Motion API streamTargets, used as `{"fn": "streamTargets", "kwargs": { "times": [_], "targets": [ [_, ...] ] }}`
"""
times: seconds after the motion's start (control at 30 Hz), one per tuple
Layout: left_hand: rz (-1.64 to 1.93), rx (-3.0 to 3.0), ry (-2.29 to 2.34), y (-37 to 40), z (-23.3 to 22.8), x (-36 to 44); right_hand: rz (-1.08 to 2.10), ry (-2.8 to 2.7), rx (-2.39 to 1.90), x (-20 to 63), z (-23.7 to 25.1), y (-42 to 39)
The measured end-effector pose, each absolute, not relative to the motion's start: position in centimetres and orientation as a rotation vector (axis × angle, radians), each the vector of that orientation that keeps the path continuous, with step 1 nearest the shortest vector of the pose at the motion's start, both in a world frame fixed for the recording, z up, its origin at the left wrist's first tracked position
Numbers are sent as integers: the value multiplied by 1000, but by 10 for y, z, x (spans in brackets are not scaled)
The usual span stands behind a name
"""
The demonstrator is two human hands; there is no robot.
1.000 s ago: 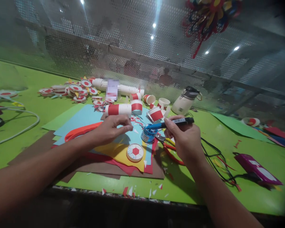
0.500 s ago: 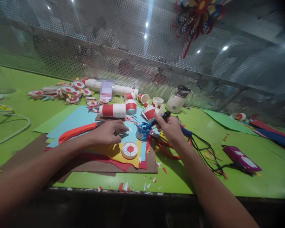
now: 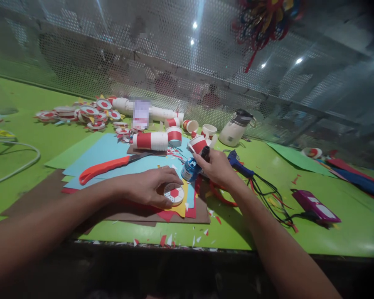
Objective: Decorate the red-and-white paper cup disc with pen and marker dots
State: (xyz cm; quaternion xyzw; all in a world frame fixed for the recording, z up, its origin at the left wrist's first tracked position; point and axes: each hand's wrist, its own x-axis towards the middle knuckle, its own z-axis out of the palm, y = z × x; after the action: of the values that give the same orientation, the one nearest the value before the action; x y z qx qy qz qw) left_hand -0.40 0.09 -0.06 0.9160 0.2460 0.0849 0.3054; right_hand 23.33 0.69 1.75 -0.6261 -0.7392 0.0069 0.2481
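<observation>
My left hand [image 3: 151, 187] lies on the coloured paper sheets and grips a round white disc [image 3: 174, 194] with a red hexagon in its middle. My right hand [image 3: 216, 168] holds a dark pen-like tool [image 3: 205, 154] upright beside a small blue jar [image 3: 189, 169], fingers touching or nearly touching the jar. Red-handled scissors [image 3: 220, 196] lie just under my right wrist. An orange-handled cutter [image 3: 107, 166] rests on the light blue sheet [image 3: 106, 155] to the left.
Red-and-white paper cups [image 3: 151, 140] and finished discs [image 3: 90, 113] crowd the back of the green table [image 3: 330, 232]. A white bottle [image 3: 235, 129], a blue glue gun [image 3: 238, 164] with black cable, and a purple device [image 3: 316, 205] lie right. A perforated metal screen stands behind.
My left hand has come down from above the paper and taken hold of the disc. My right hand lowered the tool from level to upright, close by the jar.
</observation>
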Motion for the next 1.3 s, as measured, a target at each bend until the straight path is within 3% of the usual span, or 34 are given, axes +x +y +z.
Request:
{"fn": "streamTargets", "kwargs": {
  "times": [0.2, 0.43, 0.87, 1.3],
  "targets": [
    [197, 2386, 658, 4, -2, -9, -55, -1992, -1595, 234, 12, 4],
    [232, 2444, 581, 13, -7, -12, -94, -1690, -1108, 232, 25, -21],
    [274, 2342, 639, 14, -10, -9, 1046, -1585, -1070, 237, 29, -44],
    [296, 2413, 682, 14, -9, -7, 996, -1698, -1207, 213, 13, -47]
  ]
}}
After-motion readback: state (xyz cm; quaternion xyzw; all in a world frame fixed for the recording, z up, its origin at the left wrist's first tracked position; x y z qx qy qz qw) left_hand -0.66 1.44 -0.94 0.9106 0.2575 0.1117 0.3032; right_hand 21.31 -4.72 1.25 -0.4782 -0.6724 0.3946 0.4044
